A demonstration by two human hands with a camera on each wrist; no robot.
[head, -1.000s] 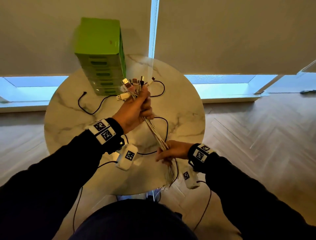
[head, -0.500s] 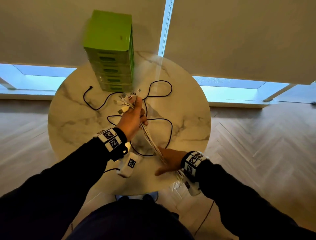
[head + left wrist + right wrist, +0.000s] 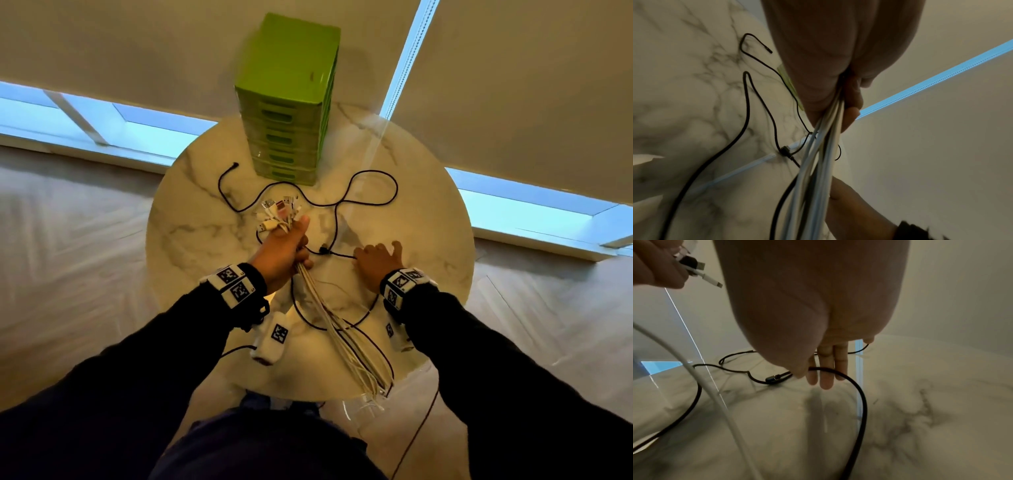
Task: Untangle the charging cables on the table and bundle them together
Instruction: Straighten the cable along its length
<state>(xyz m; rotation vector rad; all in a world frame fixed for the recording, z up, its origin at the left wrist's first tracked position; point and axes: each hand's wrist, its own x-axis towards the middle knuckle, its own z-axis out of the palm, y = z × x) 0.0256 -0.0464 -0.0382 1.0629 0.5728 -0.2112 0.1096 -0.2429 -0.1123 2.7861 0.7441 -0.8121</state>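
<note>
Plugs (image 3: 279, 209) are fanning out above the left hand (image 3: 284, 251), which is clenching a sheaf of smooth white cables (image 3: 818, 170) over the round marbled surface (image 3: 191, 240); the right hand (image 3: 376, 262) is resting straight-fingered on the thin braided black cable (image 3: 865, 404) looping there

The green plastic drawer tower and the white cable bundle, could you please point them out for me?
green plastic drawer tower (image 3: 291, 54): head view, its top face.
white cable bundle (image 3: 818, 162): left wrist view, its strands mid-bundle.

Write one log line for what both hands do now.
left hand: grips white cables | right hand: at black cable
</note>
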